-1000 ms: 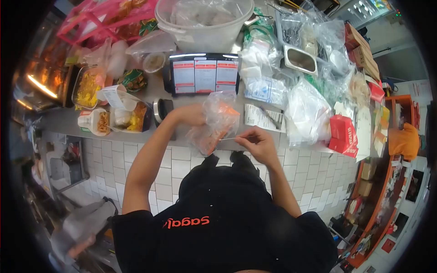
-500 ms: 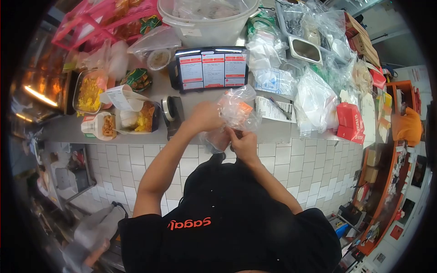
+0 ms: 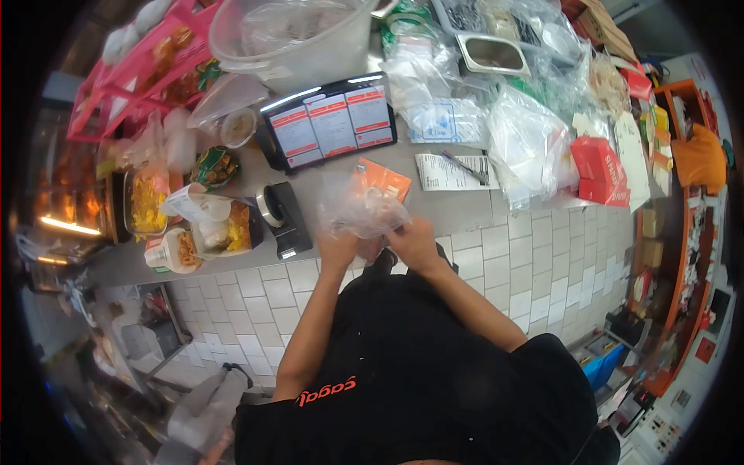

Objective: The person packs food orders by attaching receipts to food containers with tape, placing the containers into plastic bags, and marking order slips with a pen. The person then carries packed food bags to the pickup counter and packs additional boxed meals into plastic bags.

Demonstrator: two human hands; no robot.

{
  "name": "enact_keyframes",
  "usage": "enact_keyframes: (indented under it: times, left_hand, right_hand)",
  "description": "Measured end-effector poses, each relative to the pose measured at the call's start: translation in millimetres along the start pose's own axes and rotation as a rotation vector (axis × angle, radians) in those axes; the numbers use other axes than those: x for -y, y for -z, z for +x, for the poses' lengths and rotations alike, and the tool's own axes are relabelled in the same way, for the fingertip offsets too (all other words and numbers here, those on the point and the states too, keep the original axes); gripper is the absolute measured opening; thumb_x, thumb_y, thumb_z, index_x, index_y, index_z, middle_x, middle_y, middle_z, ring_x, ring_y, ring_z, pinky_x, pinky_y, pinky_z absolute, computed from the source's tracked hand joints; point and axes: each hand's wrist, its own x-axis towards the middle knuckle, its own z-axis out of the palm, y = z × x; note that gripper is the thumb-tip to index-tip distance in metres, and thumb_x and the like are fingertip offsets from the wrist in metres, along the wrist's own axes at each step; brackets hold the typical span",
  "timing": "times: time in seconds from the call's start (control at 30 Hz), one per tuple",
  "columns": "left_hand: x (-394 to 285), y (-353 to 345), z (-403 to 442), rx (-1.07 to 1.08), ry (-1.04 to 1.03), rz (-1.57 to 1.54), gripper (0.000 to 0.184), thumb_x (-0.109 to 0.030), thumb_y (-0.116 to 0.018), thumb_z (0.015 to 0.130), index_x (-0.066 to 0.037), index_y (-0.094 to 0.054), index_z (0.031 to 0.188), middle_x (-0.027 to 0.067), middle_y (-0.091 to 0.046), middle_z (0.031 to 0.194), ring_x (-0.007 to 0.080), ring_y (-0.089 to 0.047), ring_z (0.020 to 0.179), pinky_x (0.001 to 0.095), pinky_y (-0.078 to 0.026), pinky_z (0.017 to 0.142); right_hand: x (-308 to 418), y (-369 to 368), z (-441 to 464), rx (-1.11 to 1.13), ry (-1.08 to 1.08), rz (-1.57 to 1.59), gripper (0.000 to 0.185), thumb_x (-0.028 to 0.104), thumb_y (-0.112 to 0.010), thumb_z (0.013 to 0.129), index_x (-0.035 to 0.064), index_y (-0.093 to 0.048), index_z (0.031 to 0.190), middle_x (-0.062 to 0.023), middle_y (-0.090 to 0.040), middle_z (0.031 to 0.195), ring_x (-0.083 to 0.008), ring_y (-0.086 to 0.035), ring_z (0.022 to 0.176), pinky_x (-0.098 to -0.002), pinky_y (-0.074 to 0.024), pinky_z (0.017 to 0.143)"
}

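Both hands are at the near edge of the metal counter (image 3: 457, 209), around a clear plastic bag (image 3: 360, 213). My left hand (image 3: 338, 246) grips the bag's left side, its fingers partly hidden by the plastic. My right hand (image 3: 415, 244) pinches the bag's right side with closed fingers. An orange packet (image 3: 382, 180) shows at the far side of the bag; whether it lies inside is unclear. Something reddish shows through the plastic between the hands. Just beyond stands a tablet (image 3: 329, 124) with a lit screen. A receipt (image 3: 453, 172) with a pen lies to the right.
A black tape dispenser (image 3: 293, 225) and food boxes (image 3: 225, 229) stand left. Behind are a pink crate (image 3: 116, 97) and a large tub (image 3: 298, 62). Plastic bags (image 3: 527, 147), a metal container (image 3: 494, 54) and a red box (image 3: 598, 174) are right. Another person (image 3: 205, 415) is at lower left.
Both hands have come close together at the bag. The bag has been turned, and the orange packet shows more plainly. The camera view has rotated and shifted.
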Motion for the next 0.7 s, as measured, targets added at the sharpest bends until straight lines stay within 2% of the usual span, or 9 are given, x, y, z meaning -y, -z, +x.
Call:
enact_keyframes:
  times: [0.03, 0.07, 0.17, 0.2, 0.33, 0.43, 0.57, 0.67, 0.7]
  left_hand:
    - [-9, 0, 2, 0.007, 0.145, -0.141, 0.037, -0.013, -0.073, 0.078, 0.0, -0.062, 0.11, 0.0097, -0.066, 0.103, 0.0207, -0.064, 0.094, 0.0342, -0.051, 0.081]
    - [-19, -2, 6, -0.011, 0.187, -0.154, 0.037, -0.012, -0.072, 0.079, 0.0, -0.061, 0.111, 0.0091, -0.065, 0.103, 0.0201, -0.063, 0.095, 0.0338, -0.051, 0.081]
    - [-37, -10, 15, -0.057, 0.277, -0.246, 0.036, -0.01, -0.07, 0.083, 0.001, -0.058, 0.115, 0.0077, -0.064, 0.105, 0.0183, -0.062, 0.095, 0.0326, -0.051, 0.081]
    - [-40, -12, 16, -0.064, 0.289, -0.318, 0.037, -0.01, -0.07, 0.084, 0.0, -0.057, 0.116, 0.0074, -0.063, 0.106, 0.0178, -0.062, 0.095, 0.032, -0.051, 0.081]
    - [-30, -11, 17, -0.055, 0.3, -0.367, 0.038, -0.012, -0.072, 0.083, -0.005, -0.057, 0.117, 0.0062, -0.059, 0.115, 0.0175, -0.058, 0.105, 0.0339, -0.048, 0.09]
    - [-37, -13, 24, -0.074, 0.394, -0.379, 0.03, -0.006, -0.071, 0.084, -0.004, -0.058, 0.111, 0.0039, -0.063, 0.102, 0.0119, -0.06, 0.087, 0.0257, -0.049, 0.075]
    - [-34, -10, 27, -0.036, 0.463, -0.372, 0.029, -0.004, -0.072, 0.083, -0.005, -0.059, 0.109, 0.0029, -0.063, 0.1, 0.0108, -0.06, 0.084, 0.0253, -0.049, 0.072]
    - [-34, -10, 29, -0.038, 0.484, -0.37, 0.03, -0.005, -0.073, 0.083, -0.005, -0.059, 0.11, 0.0026, -0.063, 0.099, 0.0104, -0.061, 0.085, 0.0254, -0.049, 0.072]
    - [-34, -9, 29, -0.032, 0.493, -0.368, 0.031, -0.005, -0.073, 0.082, -0.005, -0.059, 0.11, 0.0028, -0.063, 0.1, 0.0104, -0.061, 0.086, 0.0254, -0.049, 0.072]
  right_hand:
    - [3, 8, 6, 0.074, -0.11, 0.04, 0.028, 0.023, -0.068, 0.086, 0.0067, -0.064, 0.108, -0.0151, -0.066, 0.079, -0.0286, -0.065, 0.067, -0.0354, -0.0514, 0.065]
    - [6, 13, 13, 0.018, -0.095, 0.144, 0.029, 0.022, -0.071, 0.084, 0.0044, -0.064, 0.106, -0.0128, -0.068, 0.079, -0.0191, -0.065, 0.065, -0.0308, -0.0509, 0.064]
    - [0, -4, 31, -0.184, -0.227, 0.66, 0.021, 0.014, -0.071, 0.084, 0.0022, -0.067, 0.101, -0.0067, -0.069, 0.077, -0.0093, -0.062, 0.063, -0.0265, -0.0494, 0.059]
    - [2, -5, 31, -0.18, -0.238, 0.74, 0.016, 0.01, -0.07, 0.083, 0.0005, -0.067, 0.097, -0.0042, -0.07, 0.082, -0.0073, -0.062, 0.065, -0.0249, -0.0504, 0.06]
    - [7, -4, 16, -0.05, -0.208, 0.537, 0.015, 0.009, -0.072, 0.082, 0.0016, -0.068, 0.095, -0.0081, -0.069, 0.088, -0.0101, -0.064, 0.067, -0.0255, -0.0507, 0.06]
    - [1, -11, 3, -0.138, -0.023, 0.462, 0.014, 0.008, -0.072, 0.082, 0.0007, -0.069, 0.093, -0.0091, -0.068, 0.084, -0.0138, -0.065, 0.065, -0.0264, -0.0515, 0.06]
    - [-5, -12, 3, -0.145, -0.011, 0.465, 0.016, 0.008, -0.071, 0.082, 0.0004, -0.068, 0.095, -0.0095, -0.068, 0.083, -0.0155, -0.066, 0.066, -0.0273, -0.0531, 0.062]
    - [3, -7, 4, -0.125, -0.164, 0.613, 0.022, 0.008, -0.071, 0.082, 0.001, -0.066, 0.102, -0.0102, -0.068, 0.083, -0.0163, -0.067, 0.067, -0.028, -0.0537, 0.063]
    - [2, -6, 4, -0.096, -0.147, 0.582, 0.024, 0.009, -0.071, 0.082, 0.0012, -0.065, 0.104, -0.0104, -0.068, 0.083, -0.0165, -0.067, 0.068, -0.0281, -0.0538, 0.063]
